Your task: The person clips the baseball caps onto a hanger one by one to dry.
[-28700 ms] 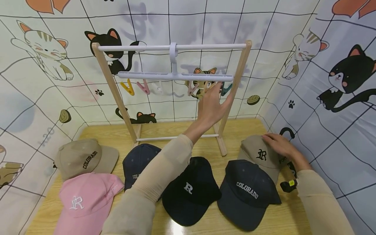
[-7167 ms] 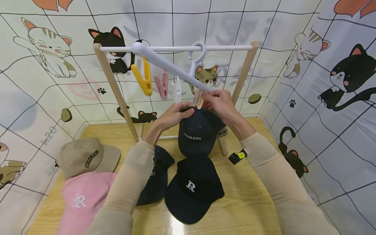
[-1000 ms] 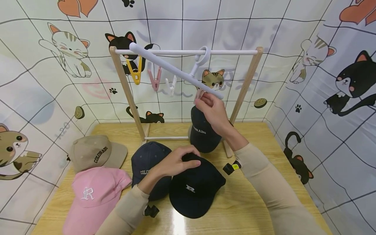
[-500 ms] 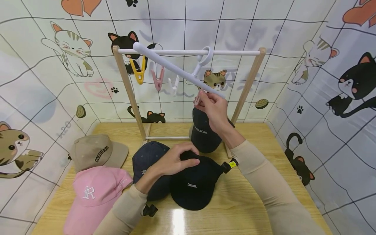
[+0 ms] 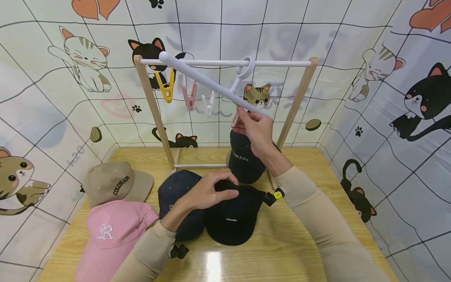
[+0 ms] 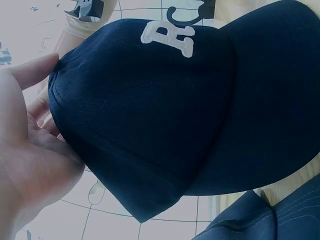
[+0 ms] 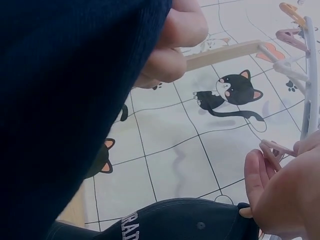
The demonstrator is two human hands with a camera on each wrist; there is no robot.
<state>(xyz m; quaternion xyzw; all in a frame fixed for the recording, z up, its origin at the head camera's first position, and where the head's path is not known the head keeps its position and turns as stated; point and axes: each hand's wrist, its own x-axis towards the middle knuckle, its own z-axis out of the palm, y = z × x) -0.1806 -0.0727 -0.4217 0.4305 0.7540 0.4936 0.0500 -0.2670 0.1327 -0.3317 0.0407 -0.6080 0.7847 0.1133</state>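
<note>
My left hand (image 5: 208, 192) pinches the crown of a black cap (image 5: 232, 221) between thumb and fingers. In the left wrist view, the black cap (image 6: 140, 105) shows its white R, brim pointing away from the hand. Higher up, my right hand (image 5: 258, 135) pinches a pale pink clothespin (image 5: 235, 118) near the low end of a tilted white hanger (image 5: 208, 81). Just below hangs a navy COLORADO cap (image 5: 244, 170), partly behind the right hand. The right wrist view shows the clothespin (image 7: 274, 152) at the fingertips and the hanging cap (image 7: 185, 215) beneath.
The hanger hooks over the white bar of a wooden rack (image 5: 299, 98). Yellow (image 5: 166, 88), pink (image 5: 189, 97) and white (image 5: 208, 105) clothespins hang along it. Another navy cap (image 5: 179, 186), a beige cap (image 5: 109, 182) and a pink cap (image 5: 116, 235) lie on the table (image 5: 282, 243).
Since the earliest frame, the navy COLORADO cap has gone from table to hanger, which now tilts. In the last second, the black cap's brim has swung up and back in my left hand.
</note>
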